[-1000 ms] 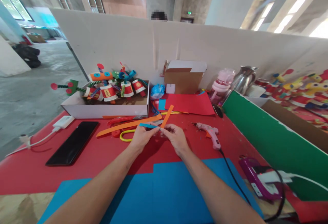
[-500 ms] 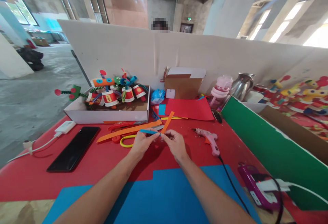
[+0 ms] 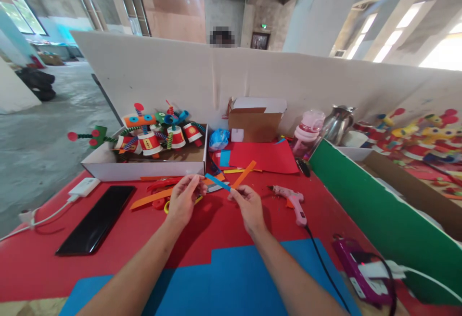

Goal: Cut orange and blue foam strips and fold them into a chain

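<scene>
Nearest the camera, both forearms are reaching forward over a blue paper sheet (image 3: 231, 282) lying on the red table (image 3: 43, 263), converging toward the middle. Just beyond, the right hand (image 3: 249, 205) is curling palm-down, its fingertips pinching the joined ends of a blue strip (image 3: 217, 181) and an orange strip (image 3: 244, 174), which are fanning up and away in a V. Beside it, the left hand (image 3: 184, 195) is lifting with fingers loosely spread and slightly bent, gripping nothing, its fingertips hovering just beside the blue strip's free end. Under the left hand a long orange strip (image 3: 151, 199) and scissors (image 3: 162, 186) are lying flat. To the right a pink glue gun (image 3: 294, 201) is resting on the table; to the left, a black phone (image 3: 96, 219). Farther back, a white box (image 3: 144, 166) is holding paper-cup figures (image 3: 151, 135).
</scene>
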### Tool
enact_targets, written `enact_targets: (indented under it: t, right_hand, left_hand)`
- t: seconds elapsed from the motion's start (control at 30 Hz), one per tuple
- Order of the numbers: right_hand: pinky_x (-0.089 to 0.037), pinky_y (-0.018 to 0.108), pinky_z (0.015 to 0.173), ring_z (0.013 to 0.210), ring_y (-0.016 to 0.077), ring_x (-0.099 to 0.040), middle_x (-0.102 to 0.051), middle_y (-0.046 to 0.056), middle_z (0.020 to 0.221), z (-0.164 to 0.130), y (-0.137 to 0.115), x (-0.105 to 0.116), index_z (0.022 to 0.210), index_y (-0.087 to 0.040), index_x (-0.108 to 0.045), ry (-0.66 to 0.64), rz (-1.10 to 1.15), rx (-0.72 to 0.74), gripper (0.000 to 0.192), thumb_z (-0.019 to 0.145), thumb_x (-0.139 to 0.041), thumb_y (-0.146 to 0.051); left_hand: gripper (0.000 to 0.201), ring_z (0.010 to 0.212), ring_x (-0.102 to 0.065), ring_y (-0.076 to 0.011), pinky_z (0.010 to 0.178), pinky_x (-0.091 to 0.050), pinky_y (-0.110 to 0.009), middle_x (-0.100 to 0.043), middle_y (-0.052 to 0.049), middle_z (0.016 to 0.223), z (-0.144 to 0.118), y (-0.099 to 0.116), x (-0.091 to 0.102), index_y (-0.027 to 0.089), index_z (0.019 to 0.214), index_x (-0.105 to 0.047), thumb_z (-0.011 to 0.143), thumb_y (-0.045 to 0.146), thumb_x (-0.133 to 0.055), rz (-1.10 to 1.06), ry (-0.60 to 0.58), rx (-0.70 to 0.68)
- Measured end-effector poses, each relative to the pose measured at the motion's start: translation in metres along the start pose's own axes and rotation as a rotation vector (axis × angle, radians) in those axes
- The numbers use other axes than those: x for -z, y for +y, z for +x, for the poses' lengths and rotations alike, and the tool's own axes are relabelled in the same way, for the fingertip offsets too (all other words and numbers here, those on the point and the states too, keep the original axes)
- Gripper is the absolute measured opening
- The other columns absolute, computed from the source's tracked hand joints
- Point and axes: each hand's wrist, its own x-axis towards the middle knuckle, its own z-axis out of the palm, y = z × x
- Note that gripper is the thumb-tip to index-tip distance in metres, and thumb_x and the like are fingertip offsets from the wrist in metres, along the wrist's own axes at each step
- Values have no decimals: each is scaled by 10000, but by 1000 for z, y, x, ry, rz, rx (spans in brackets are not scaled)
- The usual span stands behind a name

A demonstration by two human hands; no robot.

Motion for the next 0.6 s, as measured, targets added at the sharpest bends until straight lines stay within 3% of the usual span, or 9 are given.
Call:
enact_targets:
  t: [0.2,0.43,0.6]
  right_hand:
    - [-477,270,600,554,137,-585,-635,-15,593,-7,2,-7,666,-198,-596,-125,81,-59,279,606,-754,-420]
    - [-490,267,593,554,137,-587,-633,-17,582,-6,6,-5,656,-199,-584,-49,68,-64,301,582,-769,-425]
    - [-510,285,619,583,151,-613,-649,-6,617,-7,7,-6,667,-202,-603,-162,26,-69,306,591,-761,-452]
  left_hand:
    - [336,615,-584,-135,633,-483,-283,-650,-24,692,-15,-6,-13,160,813,-648,600,381,-786,146,-230,149]
    - [351,667,-614,-161,638,-497,-297,-661,-51,758,-18,-10,-16,158,847,-628,614,377,-773,124,-273,173]
    - [288,594,-587,-153,603,-497,-293,-622,-15,636,-16,-10,-15,157,732,-604,629,384,-749,214,-223,114]
